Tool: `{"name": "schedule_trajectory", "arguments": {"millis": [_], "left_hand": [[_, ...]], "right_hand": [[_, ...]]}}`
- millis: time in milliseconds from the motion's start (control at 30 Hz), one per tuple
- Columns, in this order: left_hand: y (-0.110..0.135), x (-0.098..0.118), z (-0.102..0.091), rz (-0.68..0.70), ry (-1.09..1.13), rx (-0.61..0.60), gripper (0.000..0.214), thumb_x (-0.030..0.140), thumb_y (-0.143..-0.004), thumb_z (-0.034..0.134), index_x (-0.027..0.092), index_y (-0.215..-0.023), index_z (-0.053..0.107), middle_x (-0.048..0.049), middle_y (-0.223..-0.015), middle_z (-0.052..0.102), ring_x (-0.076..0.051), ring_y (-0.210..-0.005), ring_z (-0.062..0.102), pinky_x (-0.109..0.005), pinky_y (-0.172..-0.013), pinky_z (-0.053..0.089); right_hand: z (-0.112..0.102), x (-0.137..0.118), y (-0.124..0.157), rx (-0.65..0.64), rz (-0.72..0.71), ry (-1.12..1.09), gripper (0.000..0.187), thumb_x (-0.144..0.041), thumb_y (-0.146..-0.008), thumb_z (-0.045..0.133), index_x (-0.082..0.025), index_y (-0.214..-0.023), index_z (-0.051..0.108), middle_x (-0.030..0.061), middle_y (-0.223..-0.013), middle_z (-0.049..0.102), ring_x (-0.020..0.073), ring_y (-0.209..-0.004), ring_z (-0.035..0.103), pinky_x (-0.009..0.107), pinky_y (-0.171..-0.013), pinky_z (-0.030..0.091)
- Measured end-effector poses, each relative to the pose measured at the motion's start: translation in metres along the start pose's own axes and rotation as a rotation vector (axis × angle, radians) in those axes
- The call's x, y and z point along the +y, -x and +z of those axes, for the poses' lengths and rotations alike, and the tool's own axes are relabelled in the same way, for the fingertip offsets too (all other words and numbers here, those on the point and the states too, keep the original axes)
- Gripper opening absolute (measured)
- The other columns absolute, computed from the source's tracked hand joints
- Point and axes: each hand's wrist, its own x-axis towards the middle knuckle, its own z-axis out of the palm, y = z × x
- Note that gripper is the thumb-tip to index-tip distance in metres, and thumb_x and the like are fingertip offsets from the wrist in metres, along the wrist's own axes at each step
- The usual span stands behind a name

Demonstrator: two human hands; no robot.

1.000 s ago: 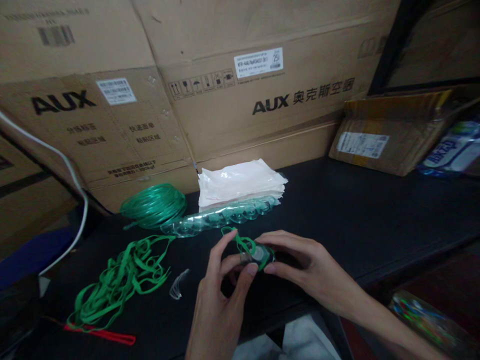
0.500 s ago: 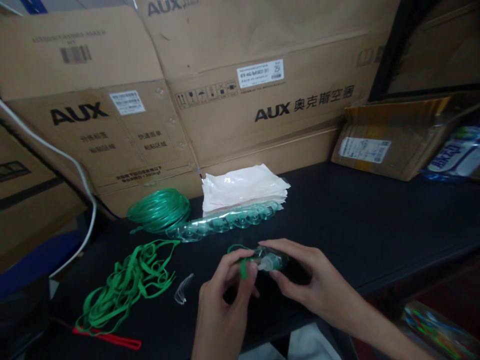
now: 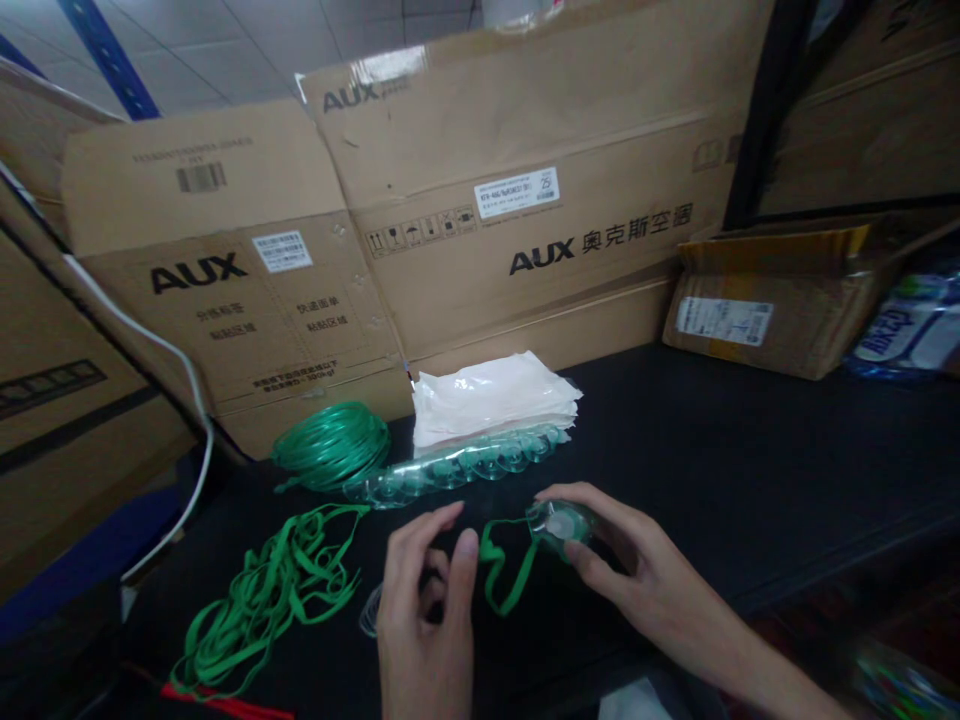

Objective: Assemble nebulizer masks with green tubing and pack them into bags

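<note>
Leftmost, a white cable (image 3: pixel 199 390) runs down in front of the printed cardboard boxes (image 3: pixel 465 260) that stand along the back of the black table (image 3: pixel 750 460). Near the table's front edge lies a red strip (image 3: pixel 225 704), partly cut off by the picture's border, and just above it spreads a loose heap of flat green straps (image 3: pixel 262 600). Behind that heap sits a coil of green tubing (image 3: pixel 334 445). Next, the left hand (image 3: pixel 427 595) is raised with thumb and forefinger parted, nothing visible between them; a few thin clear strands (image 3: pixel 370 612) show beside it. Beyond, a row of clear green cups (image 3: pixel 457 465) lies along the front of a stack of white packets (image 3: pixel 495 400). Right of the left thumb, a green loop (image 3: pixel 514 590) hangs from a clear green piece (image 3: pixel 562 525), which the right hand (image 3: pixel 626 550) grips between thumb and fingers. Farther right stand a taped carton (image 3: pixel 750 310) and a blue-and-white pack (image 3: pixel 911 330).
</note>
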Motion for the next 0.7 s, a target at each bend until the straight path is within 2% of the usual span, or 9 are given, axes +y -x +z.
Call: {"name": "schedule_trajectory", "arguments": {"millis": [67,133,233,400,500,567,600,700], "left_hand": [[0.001,0.002,0.002,0.107,-0.04,-0.198,0.026,0.045,-0.091,0.068,0.028,-0.109,0.076,-0.0051,-0.107,0.07,-0.015,-0.074,0.065,-0.022,-0.057,0.052],[0.002,0.004,0.006,0.176,-0.067,-0.328,0.02,0.038,-0.094,0.066,0.029,-0.108,0.076,-0.0025,-0.097,0.072,-0.014,-0.07,0.064,-0.022,-0.056,0.05],[0.002,0.007,0.013,0.234,-0.12,-0.394,0.014,0.03,-0.097,0.064,0.027,-0.102,0.076,-0.0006,-0.089,0.074,-0.014,-0.068,0.064,-0.022,-0.061,0.05],[-0.012,0.023,0.01,0.339,-0.22,-0.446,0.016,0.021,-0.098,0.061,0.026,-0.098,0.076,-0.0001,-0.095,0.077,-0.017,-0.084,0.07,-0.027,-0.082,0.054],[-0.04,0.048,-0.003,0.362,-0.372,-0.355,0.017,0.027,-0.1,0.059,0.027,-0.099,0.076,-0.0005,-0.1,0.077,-0.019,-0.094,0.071,-0.028,-0.087,0.053],[-0.069,0.063,-0.011,0.349,-0.584,-0.278,0.022,0.035,-0.101,0.056,0.027,-0.103,0.076,-0.0022,-0.107,0.077,-0.021,-0.1,0.071,-0.03,-0.092,0.051],[-0.087,0.068,-0.015,0.293,-0.731,-0.253,0.027,0.041,-0.102,0.052,0.028,-0.107,0.076,-0.002,-0.112,0.077,-0.021,-0.104,0.071,-0.03,-0.094,0.05],[-0.143,0.066,-0.025,0.178,-0.88,-0.247,0.036,0.046,-0.102,0.05,0.023,-0.108,0.077,-0.0106,-0.113,0.077,-0.029,-0.112,0.07,-0.037,-0.097,0.049]], "right_hand": [[0.001,0.001,0.001,-0.006,-0.023,-0.005,0.027,-0.027,-0.094,0.06,-0.023,-0.121,0.064,0.0051,-0.118,0.07,0.0218,-0.113,0.066,0.032,-0.1,0.051],[0.002,0.002,0.002,-0.033,-0.032,-0.036,0.027,-0.031,-0.097,0.059,-0.025,-0.123,0.064,0.0046,-0.12,0.069,0.021,-0.115,0.066,0.031,-0.101,0.051],[0.004,0.001,0.001,-0.039,0.011,-0.081,0.033,-0.042,-0.095,0.063,-0.026,-0.124,0.065,0.0048,-0.122,0.07,0.022,-0.117,0.066,0.03,-0.101,0.052],[0.005,0.007,-0.003,0.084,0.105,-0.141,0.048,-0.056,-0.085,0.07,-0.022,-0.119,0.069,0.0088,-0.12,0.074,0.0262,-0.113,0.07,0.031,-0.099,0.056],[0.005,0.011,-0.006,0.119,0.097,-0.119,0.047,-0.057,-0.087,0.068,-0.022,-0.118,0.069,0.0092,-0.12,0.075,0.0265,-0.109,0.072,0.032,-0.096,0.058],[0.005,0.012,-0.007,0.11,0.072,-0.085,0.047,-0.056,-0.088,0.066,-0.022,-0.12,0.07,0.0089,-0.119,0.075,0.027,-0.109,0.072,0.032,-0.094,0.059],[0.005,0.011,-0.007,0.11,0.06,-0.062,0.046,-0.056,-0.089,0.065,-0.023,-0.121,0.07,0.0086,-0.118,0.076,0.0273,-0.11,0.072,0.032,-0.094,0.059],[0.005,0.008,-0.005,0.133,0.02,-0.004,0.044,-0.055,-0.089,0.065,-0.023,-0.118,0.073,0.008,-0.113,0.078,0.0281,-0.107,0.073,0.034,-0.093,0.059]]}}
